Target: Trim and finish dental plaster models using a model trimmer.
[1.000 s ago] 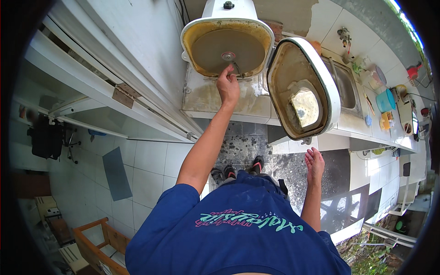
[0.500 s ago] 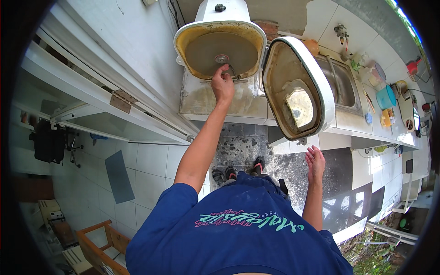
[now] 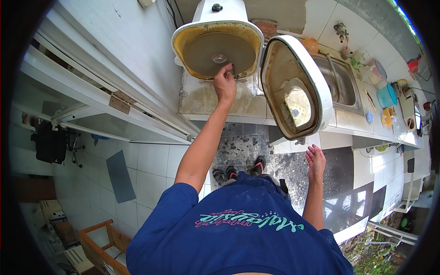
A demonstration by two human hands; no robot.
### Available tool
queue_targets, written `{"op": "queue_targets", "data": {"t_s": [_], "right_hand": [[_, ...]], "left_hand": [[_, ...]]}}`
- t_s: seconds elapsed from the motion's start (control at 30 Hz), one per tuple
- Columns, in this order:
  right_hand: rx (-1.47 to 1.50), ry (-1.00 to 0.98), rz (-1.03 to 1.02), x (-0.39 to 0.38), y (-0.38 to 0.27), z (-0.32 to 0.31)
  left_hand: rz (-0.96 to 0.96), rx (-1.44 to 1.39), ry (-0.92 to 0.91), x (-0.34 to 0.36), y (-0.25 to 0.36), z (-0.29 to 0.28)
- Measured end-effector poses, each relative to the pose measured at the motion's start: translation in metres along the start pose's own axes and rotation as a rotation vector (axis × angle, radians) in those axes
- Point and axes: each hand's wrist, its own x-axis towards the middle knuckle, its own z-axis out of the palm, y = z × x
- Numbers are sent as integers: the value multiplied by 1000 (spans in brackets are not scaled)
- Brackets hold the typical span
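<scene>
A white machine housing stands on the counter with its front uncovered. Inside its yellow-brown stained rim is a large round grey disc with a small metal hub at its middle. My left hand reaches to the lower edge of the opening, thumb and fingers pinched beside a thin dark curved piece. Whatever sits between the fingertips is too small to make out. To the right, the white cover hangs swung open, dirty inside, with a pale patch. Just below it my right hand hangs empty, fingers loosely apart.
A steel sink lies beyond the open cover. A blue-green tub and several small items crowd the counter at right. On the left is a white door frame; a wooden frame stands at lower left.
My left hand has turned slightly and shifted a little right along the opening's lower edge, away from the hub. The right hand and the cover stay nearly where they were.
</scene>
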Motion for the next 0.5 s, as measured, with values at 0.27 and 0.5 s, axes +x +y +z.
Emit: {"op": "queue_targets", "data": {"t_s": [0.27,0.5], "right_hand": [[-2,6,1,1,0,-1],[1,14,0,2,2,-2]], "left_hand": [[35,12,5,-1,3,3],[76,22,8,-3,7,2]]}}
